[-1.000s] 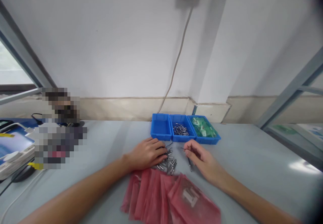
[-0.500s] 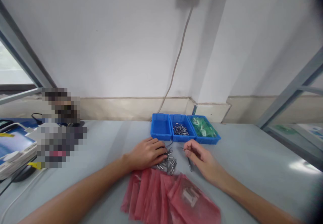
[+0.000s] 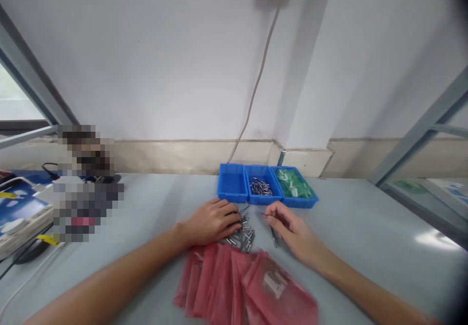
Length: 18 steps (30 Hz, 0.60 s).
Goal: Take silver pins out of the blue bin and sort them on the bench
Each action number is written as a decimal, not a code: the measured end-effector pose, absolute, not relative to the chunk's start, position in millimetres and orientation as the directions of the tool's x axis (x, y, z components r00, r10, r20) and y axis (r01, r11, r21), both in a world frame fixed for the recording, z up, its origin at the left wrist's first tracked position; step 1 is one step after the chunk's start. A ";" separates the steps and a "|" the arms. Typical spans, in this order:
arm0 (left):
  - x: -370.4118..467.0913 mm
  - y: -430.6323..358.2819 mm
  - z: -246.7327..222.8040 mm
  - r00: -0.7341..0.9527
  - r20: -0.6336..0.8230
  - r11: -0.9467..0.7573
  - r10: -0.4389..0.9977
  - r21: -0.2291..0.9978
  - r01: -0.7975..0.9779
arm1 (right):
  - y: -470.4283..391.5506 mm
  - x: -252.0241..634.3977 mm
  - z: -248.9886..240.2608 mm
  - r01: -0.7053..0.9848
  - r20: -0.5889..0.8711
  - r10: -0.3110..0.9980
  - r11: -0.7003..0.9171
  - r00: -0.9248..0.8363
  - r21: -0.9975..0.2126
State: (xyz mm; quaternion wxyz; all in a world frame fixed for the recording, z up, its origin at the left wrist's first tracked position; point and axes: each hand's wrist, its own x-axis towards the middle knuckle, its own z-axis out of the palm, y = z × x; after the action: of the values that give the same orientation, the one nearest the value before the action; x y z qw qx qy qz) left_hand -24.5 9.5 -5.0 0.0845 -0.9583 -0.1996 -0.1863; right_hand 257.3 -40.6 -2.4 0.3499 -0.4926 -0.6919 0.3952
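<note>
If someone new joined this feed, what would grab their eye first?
Probably the red bags, overlapping at the bottom center. Just beyond them, the left hand covers part of a pile of small metal pieces. Farther back, three blue bins stand side by side.

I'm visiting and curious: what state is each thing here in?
Left hand: fingers resting loosely over loose pins
Right hand: fingers curled, pinching a thin piece
Loose pins: jumbled, partly hidden
Red bags: lying overlapped, fanned out
Left blue tray: open-topped, floor showing
Middle blue tray: open-topped, holding metal pieces
Right blue tray: open-topped, holding green packets
Cable: hanging down the wall
</note>
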 end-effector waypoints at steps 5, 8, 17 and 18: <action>-24.3 9.3 -4.3 0.850 0.394 -0.907 0.350 -0.085 0.412 | -38.8 256.9 -4.1 0.396 0.106 0.959 0.208 -0.263 -0.894; -23.9 8.9 -3.7 0.850 0.393 -0.907 0.350 -0.085 0.412 | -38.6 257.1 -4.6 0.395 0.108 0.959 0.208 -0.260 -0.895; -24.1 8.6 -2.9 0.851 0.388 -0.904 0.354 -0.091 0.417 | -39.5 257.3 -5.0 0.393 0.095 0.959 0.198 -0.267 -0.898; -24.1 8.5 -2.6 0.851 0.389 -0.905 0.352 -0.091 0.416 | -39.5 257.1 -4.7 0.394 0.092 0.959 0.196 -0.267 -0.898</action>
State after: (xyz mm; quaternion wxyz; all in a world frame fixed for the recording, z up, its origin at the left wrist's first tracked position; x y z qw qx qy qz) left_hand -24.1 8.5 -2.6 0.0862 -0.9582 -0.2003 -0.1852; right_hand 257.1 -39.5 -4.7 0.3529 -0.4917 -0.6881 0.4003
